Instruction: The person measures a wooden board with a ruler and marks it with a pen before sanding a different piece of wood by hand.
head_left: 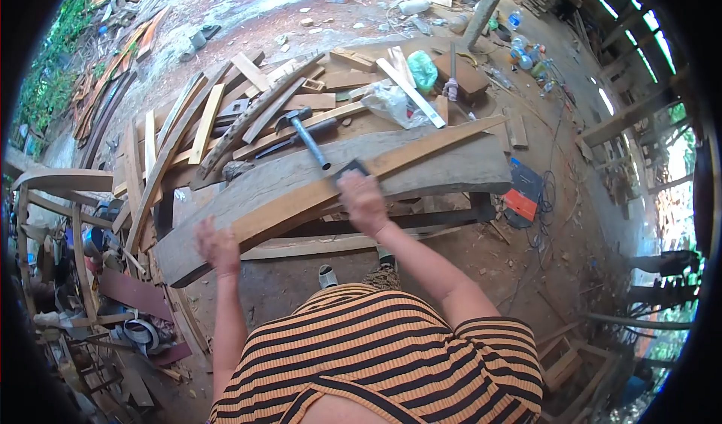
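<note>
A long light-brown wooden plank (301,200) lies slanting across a thick grey slab bench (451,165). At the plank's near left end is my left hand (219,248), its fingers curled about that end. My right hand (362,204) presses a dark flat block (349,171) onto the plank's upper face near its middle. Part of the block is hidden under the fingers. Just beyond the block, a hammer (310,140) with a metal handle rests with its handle end on the slab.
Loose wood strips (207,123) are heaped behind the bench, with a clear plastic bag (392,106) and a green bag (423,71). To the right, a black and orange flat case (524,195) lies by a cable (547,191). Wooden frames (79,255) crowd the left.
</note>
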